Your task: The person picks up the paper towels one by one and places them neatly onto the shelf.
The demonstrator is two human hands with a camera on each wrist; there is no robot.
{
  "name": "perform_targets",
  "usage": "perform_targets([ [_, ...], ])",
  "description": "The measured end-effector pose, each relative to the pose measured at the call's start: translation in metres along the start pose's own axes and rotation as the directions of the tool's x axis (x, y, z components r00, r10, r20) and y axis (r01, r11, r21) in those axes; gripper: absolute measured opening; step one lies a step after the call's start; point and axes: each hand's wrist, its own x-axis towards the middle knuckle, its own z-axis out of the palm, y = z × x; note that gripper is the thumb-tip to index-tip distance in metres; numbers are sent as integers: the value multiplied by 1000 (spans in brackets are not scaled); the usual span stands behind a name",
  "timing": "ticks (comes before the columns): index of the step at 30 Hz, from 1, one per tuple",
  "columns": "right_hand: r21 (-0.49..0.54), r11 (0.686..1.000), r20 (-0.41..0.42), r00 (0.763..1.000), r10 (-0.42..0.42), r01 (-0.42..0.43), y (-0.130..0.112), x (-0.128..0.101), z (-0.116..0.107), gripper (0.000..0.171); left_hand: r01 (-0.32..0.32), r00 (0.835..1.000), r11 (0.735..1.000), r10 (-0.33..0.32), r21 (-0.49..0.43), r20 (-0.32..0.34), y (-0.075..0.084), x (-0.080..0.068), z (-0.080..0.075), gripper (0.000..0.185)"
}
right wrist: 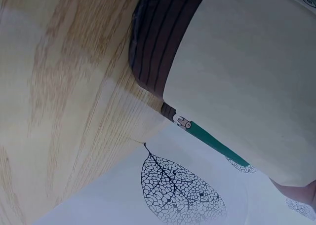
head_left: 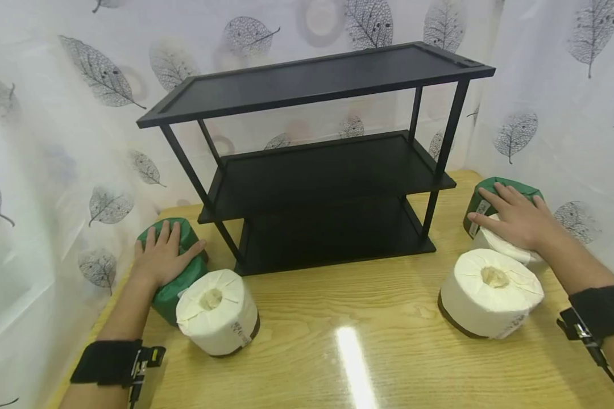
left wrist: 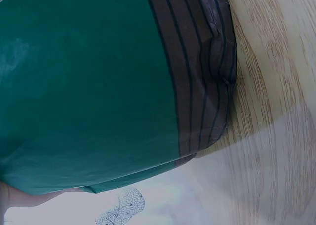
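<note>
Head view: L hand [head_left: 162,255] flat on green-wrapped paper roll [head_left: 176,284] at 9 o'clock; R hand [head_left: 517,218] flat on white-wrapped paper roll [head_left: 511,250] at 3, fingers wide, on wooden worktop [head_left: 348,341].

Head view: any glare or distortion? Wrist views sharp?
Head view: a bright glare streak on the table, and wide-angle bending of the shelf edges. Left wrist view: green roll soft, too close. Right wrist view: white roll fairly sharp, table grain smeared.
</note>
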Motion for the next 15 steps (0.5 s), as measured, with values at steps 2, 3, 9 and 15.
perform_targets([
  [2, 3, 1000, -1, 1000, -2, 2, -1, 2, -2, 83, 3, 1000, 1000, -3, -3, 2, 0, 0, -2, 106],
  [3, 4, 1000, -2, 1000, -3, 3, -1, 2, -3, 83, 4, 1000, 1000, -4, -4, 3, -1, 0, -3, 107],
  [9, 9, 1000, -13, 1000, -9, 9, -2, 6, -8, 83, 7, 1000, 1000, -7, -4, -3, 0, 2, -8, 106],
  [15, -1, 1000, -4, 1000, -11, 11, -2, -2, -2, 83, -3, 1000, 1000, 3, 9, -20, 2, -2, -2, 107],
])
